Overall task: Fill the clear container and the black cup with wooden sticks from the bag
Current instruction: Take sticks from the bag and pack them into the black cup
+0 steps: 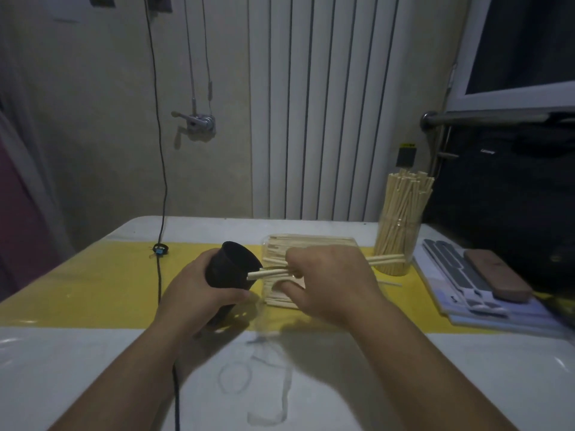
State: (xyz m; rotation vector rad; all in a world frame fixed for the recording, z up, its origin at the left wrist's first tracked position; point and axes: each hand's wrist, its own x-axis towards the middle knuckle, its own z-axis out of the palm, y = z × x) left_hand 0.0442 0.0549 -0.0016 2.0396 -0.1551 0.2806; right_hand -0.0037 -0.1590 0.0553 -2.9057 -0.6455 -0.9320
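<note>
- head view: my left hand [199, 287] is wrapped round the side of the black cup [231, 269], fingers curled on its wall, holding it tilted with the open mouth up and away from me.
- my right hand [329, 281], just right of the cup, pinches a small bundle of wooden sticks [267, 273] lying crosswise; their left ends touch or overlap the cup's wall just under the rim, not inside the mouth, and their right ends poke out past the hand.
- the bag [311, 241], clear and flat on the table [93, 275], lies right of the cup and partly under the right hand, with many sticks in it.
- the clear container [396, 241] stands well right of the cup, upright and packed with sticks rising above its rim.
- one loose stick [389, 283] lies on the table between the bag and the container.
- a black cable [160, 275] runs down the table left of the cup, close to the left wrist.
- far right of the cup, beyond the container, sits a stack of books [497, 306] with a brown case [496, 275] on top.
</note>
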